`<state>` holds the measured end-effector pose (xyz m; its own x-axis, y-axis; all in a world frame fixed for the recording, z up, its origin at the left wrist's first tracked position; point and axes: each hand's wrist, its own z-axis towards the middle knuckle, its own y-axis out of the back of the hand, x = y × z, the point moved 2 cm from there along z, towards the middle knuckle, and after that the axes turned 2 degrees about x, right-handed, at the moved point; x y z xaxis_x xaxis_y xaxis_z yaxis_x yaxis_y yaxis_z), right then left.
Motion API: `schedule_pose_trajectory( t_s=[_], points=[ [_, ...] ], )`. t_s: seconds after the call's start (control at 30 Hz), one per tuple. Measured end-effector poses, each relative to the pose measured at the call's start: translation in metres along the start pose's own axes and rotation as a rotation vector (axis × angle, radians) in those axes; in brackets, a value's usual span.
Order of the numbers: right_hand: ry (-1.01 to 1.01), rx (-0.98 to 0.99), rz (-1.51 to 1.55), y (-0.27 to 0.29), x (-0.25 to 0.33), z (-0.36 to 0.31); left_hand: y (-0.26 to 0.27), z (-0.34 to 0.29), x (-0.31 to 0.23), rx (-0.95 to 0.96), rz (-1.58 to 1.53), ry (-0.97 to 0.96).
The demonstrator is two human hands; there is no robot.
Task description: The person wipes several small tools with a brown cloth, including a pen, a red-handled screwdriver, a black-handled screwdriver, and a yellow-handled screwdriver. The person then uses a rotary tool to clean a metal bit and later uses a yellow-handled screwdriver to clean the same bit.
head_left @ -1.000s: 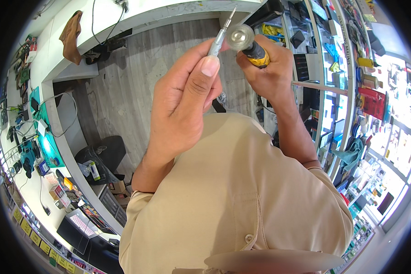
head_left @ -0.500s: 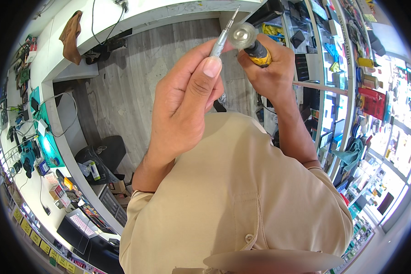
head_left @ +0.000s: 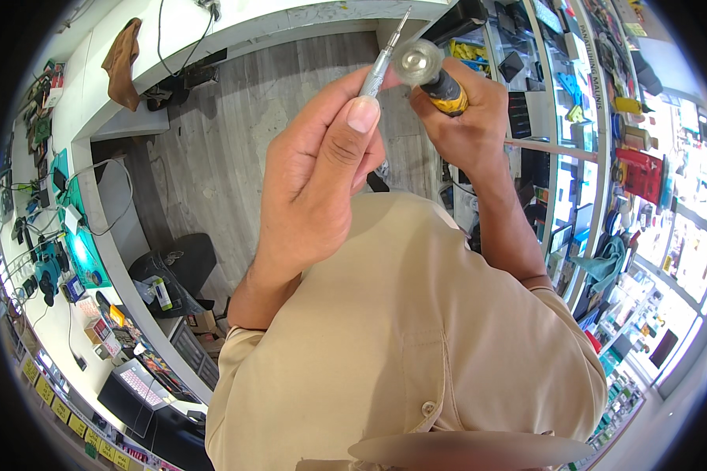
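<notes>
My left hand [head_left: 314, 180] is closed, with thumb and fingers pinching a slim silver precision screwdriver [head_left: 379, 72] by its knurled handle. Its thin tip points up and away from me. Just to the right, my right hand [head_left: 473, 118] wraps round the yellow-and-black handle of a tool [head_left: 451, 96]. A round, clear, shiny end [head_left: 417, 62] on this tool faces me beside the screwdriver's shaft; I cannot make out its exact kind. Whether the screwdriver touches that round end cannot be told. Both tools are held up in the air over the floor.
A white counter [head_left: 291, 23] runs along the far side, with a brown cloth [head_left: 122, 67] hanging over it. A workbench with a teal mat [head_left: 85, 247], cables and a laptop [head_left: 143, 385] stands left. A black chair [head_left: 184, 267] is below it. Glass display shelves [head_left: 562, 188] line the right.
Almost nothing differs. The screwdriver and my left hand have shifted very slightly to the left; both grips are the same.
</notes>
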<state>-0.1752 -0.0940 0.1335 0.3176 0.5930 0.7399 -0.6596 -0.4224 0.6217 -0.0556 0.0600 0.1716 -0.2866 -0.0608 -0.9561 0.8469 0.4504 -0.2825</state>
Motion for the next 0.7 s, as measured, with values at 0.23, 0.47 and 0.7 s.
schedule_pose_trajectory(
  t_s=[0.23, 0.47, 0.7],
  points=[
    [-0.014, 0.007, -0.007, 0.0001, 0.0008, -0.0011, 0.0008, -0.0003, -0.0005, 0.001, 0.008, -0.006],
    [-0.004, -0.007, -0.022, 0.001, 0.0033, -0.0006, 0.0011, -0.0002, -0.0013, 0.002, 0.006, -0.012],
    [-0.126, -0.022, 0.001, 0.0037, 0.0015, 0.0018, 0.0004, 0.0003, -0.0022, 0.005, 0.008, -0.043]
  ],
)
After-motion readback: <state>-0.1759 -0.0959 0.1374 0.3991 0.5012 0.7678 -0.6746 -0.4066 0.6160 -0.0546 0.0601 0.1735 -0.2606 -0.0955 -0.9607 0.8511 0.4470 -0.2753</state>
